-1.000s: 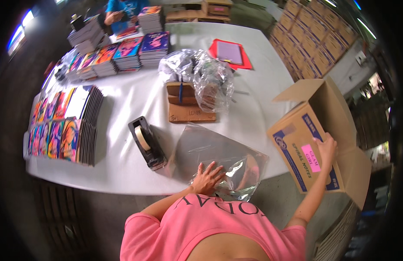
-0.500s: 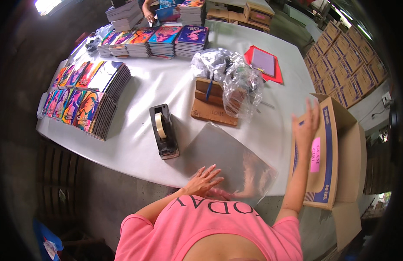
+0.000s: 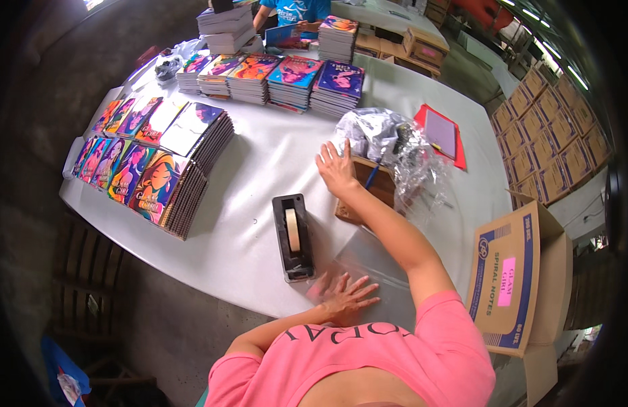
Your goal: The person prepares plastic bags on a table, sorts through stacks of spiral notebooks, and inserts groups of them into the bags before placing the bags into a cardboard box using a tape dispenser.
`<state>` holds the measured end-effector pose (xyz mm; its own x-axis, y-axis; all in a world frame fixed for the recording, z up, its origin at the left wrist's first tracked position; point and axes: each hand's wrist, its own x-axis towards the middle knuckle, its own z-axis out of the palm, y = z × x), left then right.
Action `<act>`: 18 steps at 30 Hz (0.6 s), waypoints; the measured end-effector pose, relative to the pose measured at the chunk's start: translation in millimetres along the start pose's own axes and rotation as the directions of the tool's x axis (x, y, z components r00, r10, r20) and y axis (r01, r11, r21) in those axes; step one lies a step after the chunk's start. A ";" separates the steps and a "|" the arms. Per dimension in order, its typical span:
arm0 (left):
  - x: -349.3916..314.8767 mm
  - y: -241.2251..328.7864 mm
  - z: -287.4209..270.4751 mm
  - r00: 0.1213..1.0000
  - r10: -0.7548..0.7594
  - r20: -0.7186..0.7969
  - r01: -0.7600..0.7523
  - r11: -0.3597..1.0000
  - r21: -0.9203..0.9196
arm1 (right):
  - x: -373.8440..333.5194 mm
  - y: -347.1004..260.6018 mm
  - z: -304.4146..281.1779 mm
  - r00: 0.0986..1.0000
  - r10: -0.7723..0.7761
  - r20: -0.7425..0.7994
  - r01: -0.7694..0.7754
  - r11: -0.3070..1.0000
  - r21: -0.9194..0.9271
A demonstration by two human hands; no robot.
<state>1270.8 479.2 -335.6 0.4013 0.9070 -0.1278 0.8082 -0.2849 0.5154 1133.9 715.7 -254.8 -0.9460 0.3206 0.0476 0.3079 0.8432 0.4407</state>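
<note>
My left hand [image 3: 349, 299] lies flat with spread fingers on a clear plastic bag [image 3: 371, 256] at the table's near edge. My right hand [image 3: 338, 171] is stretched out over the table, fingers apart and holding nothing. Beside it stands a small open cardboard box [image 3: 347, 211] with a blue pen-like stick [image 3: 372, 177] in it; my right forearm hides part of the box. Crumpled clear plastic [image 3: 428, 182] covers its right side. A black tape dispenser [image 3: 283, 239] with a tan roll stands left of the bag.
Stacked spiral notebooks [image 3: 154, 184] with colourful covers fill the table's left side; more stacks [image 3: 337, 85] stand farther back. A large open carton [image 3: 493, 285] is at the right. A red folder [image 3: 461, 157] lies beyond the plastic. Across the table, a person in a blue shirt [image 3: 310, 9] handles a notebook.
My right hand has swung left from beside the large carton to the small cardboard box. My left hand stays on the plastic bag. The view has shifted.
</note>
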 end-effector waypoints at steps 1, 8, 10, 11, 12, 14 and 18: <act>1.2 -2.8 8.7 0.999 0.014 -0.045 -0.012 1.000 0.027 | 9.5 -2.2 11.3 0.993 -0.038 0.115 0.042 0.999 -0.034; -1.4 -6.6 24.4 0.991 0.019 -0.133 -0.016 1.000 0.024 | 13.9 14.0 43.8 0.935 0.031 0.353 0.016 0.991 -0.129; -1.9 -11.0 43.4 0.948 0.181 -0.261 -0.192 0.981 -0.016 | 10.6 20.7 39.4 0.921 0.072 0.382 -0.020 0.990 -0.139; -2.7 -12.4 54.6 0.909 0.255 -0.329 -0.279 0.960 -0.026 | 10.2 24.4 41.9 0.909 0.079 0.408 -0.010 0.986 -0.168; -16.4 -7.6 25.2 0.924 0.314 -0.217 -0.318 0.948 0.016 | 3.7 32.8 50.2 0.896 0.097 0.433 -0.022 0.984 -0.176; -25.6 -13.1 35.0 0.933 0.255 -0.253 -0.280 0.958 -0.066 | -4.9 43.5 56.1 0.912 0.099 0.399 -0.026 0.983 -0.184; -40.6 -6.4 30.7 0.940 0.012 -0.341 -0.058 0.990 -0.125 | -26.6 57.8 60.5 0.958 0.036 0.285 -0.044 0.999 0.022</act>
<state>1262.6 434.6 -359.7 0.2399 0.9548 0.1755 0.7232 -0.2964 0.6238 1183.0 782.0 -284.8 -0.8662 0.4603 -0.1947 0.3512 0.8377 0.4182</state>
